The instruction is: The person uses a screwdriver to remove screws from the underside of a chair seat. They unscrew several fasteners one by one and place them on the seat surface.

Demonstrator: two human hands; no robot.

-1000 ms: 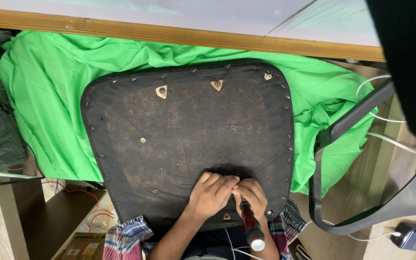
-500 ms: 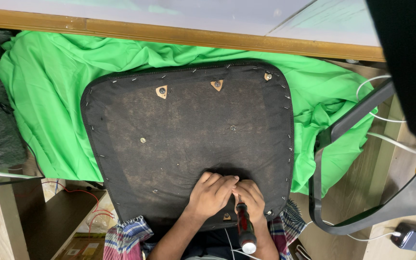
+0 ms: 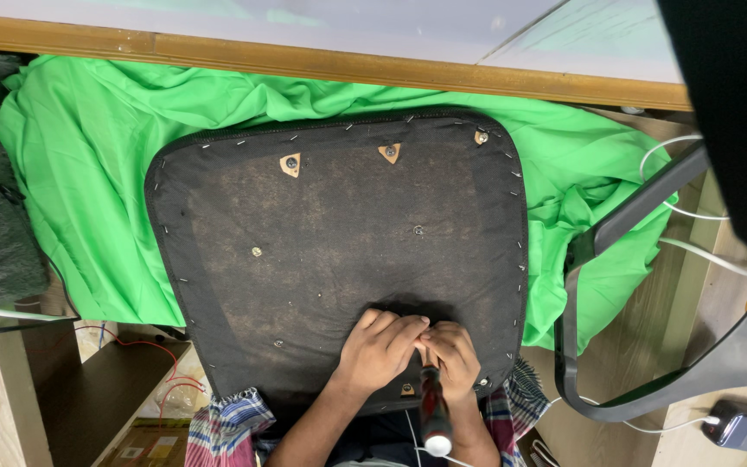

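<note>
The right hand (image 3: 453, 356) has its grip clamped round the red-and-black screwdriver (image 3: 432, 413), whose tip is hidden among the fingers. The left hand (image 3: 379, 350) is curled shut beside it, fingertips pinched at the tool's shaft, both pressed to the near edge of the upturned seat pad (image 3: 339, 251). Since a second ago the handle has swung from leaning right to nearly straight toward the person; the hands have barely shifted. The pad lies on a green cloth (image 3: 79, 190), stapled round its rim. A grey armrest frame (image 3: 641, 380) stands just right, white cables (image 3: 693, 246) behind it.
</note>
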